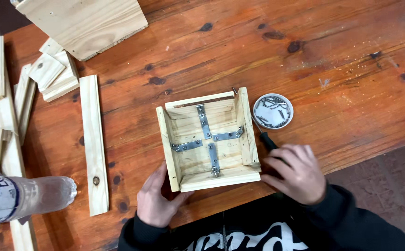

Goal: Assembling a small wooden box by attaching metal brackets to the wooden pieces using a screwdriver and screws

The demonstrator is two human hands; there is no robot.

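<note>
An open-topped small wooden box [246, 130] of pale pine lies on the reddish wooden table [332, 69], with grey metal brackets [209, 139] screwed across its inside in a cross. My left hand [157, 199] rests against the box's near left corner, fingers touching its side wall. My right hand [295, 173] is closed around the black handle of a screwdriver [266, 139], whose shaft points away along the box's right wall. A white round lid [272, 111] holding several screws sits just right of the box.
Loose pine slats and offcuts [53, 74] lie at the left, with a long plank [93, 144] beside them. A bigger wooden piece [84, 23] stands at the top. A clear plastic bottle [21, 197] lies at the lower left. The table's edge runs at the lower right.
</note>
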